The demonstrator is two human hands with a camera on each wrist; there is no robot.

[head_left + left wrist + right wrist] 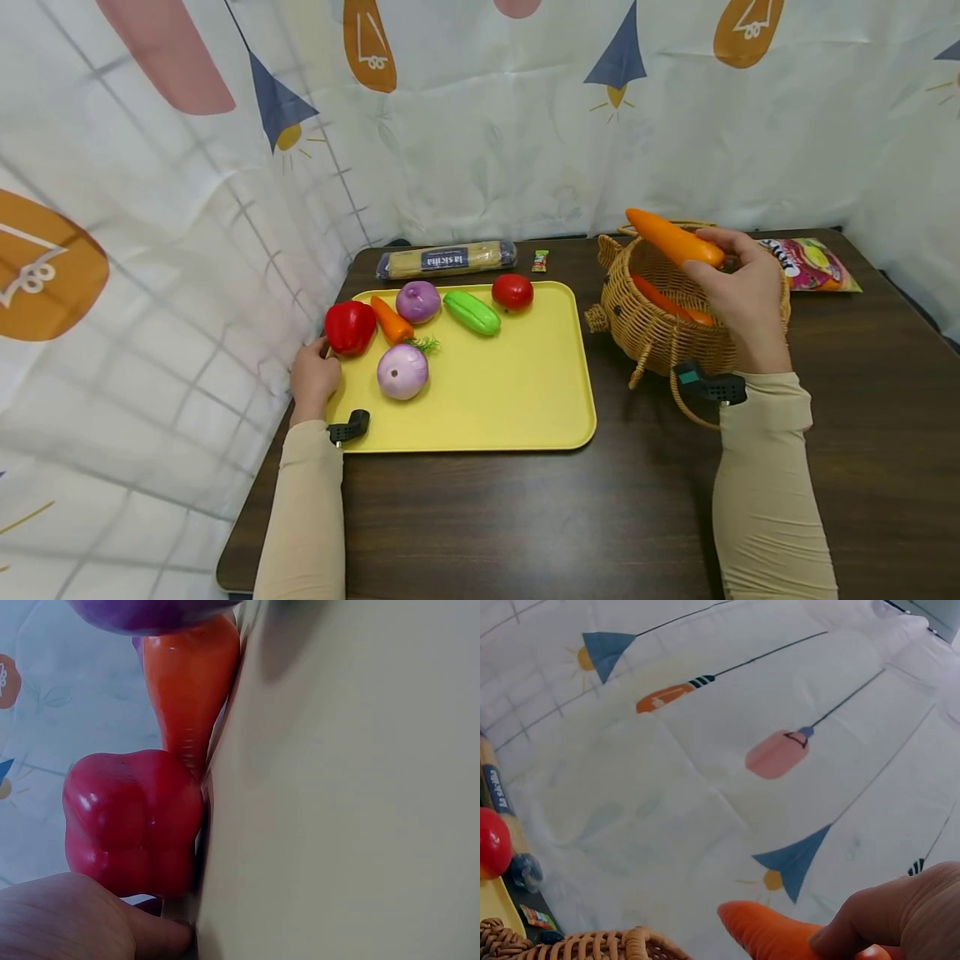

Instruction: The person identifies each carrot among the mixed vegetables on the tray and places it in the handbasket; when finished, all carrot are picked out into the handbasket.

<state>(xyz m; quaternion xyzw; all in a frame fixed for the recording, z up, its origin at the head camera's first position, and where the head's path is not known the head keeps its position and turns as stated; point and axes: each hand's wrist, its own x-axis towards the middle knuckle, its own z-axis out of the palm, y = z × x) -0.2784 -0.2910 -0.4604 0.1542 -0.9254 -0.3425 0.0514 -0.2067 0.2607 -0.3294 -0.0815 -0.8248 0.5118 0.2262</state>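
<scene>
My right hand pinches an orange toy carrot by its thick end, over the mouth of a wicker basket. Its tip points up and left; the right wrist view shows the thumb across it. Inside the basket lie a long red piece and an orange one, partly hidden by the hand. At the left side of the yellow tray, my left hand grips the rim, thumb on top, close beside a red bell pepper. The fingers under the rim are hidden.
On the tray are a leafy carrot, two purple onions, a green cucumber and a tomato. Behind it lie a pasta pack and a small candy. A colourful snack bag lies right of the basket.
</scene>
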